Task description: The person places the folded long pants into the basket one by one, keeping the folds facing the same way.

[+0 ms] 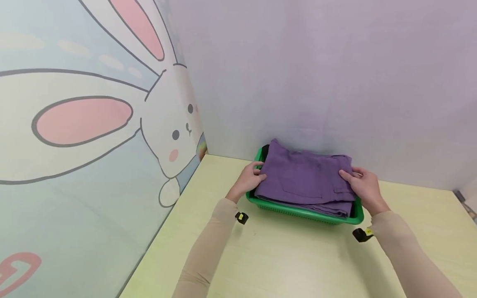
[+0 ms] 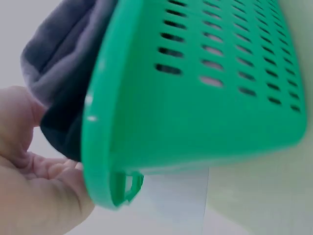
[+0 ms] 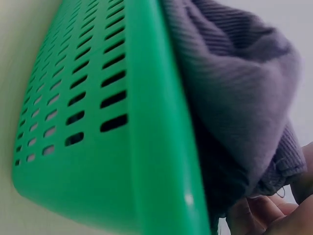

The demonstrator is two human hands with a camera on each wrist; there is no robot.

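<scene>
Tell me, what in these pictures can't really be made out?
- Inside of the green basket: hidden in every view by the folded purple garment.
- A dark item under that garment: only an edge shows in the left wrist view, so its kind is unclear.
- Fingertips of the left hand and right hand: head view, tucked at the garment's sides.
- Picture on the left wall: cut off by the frame edge.

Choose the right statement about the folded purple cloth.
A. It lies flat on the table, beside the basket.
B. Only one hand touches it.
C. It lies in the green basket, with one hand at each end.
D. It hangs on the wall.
C: the purple cloth sits in the green basket, with the left hand and right hand at its two ends.
</scene>
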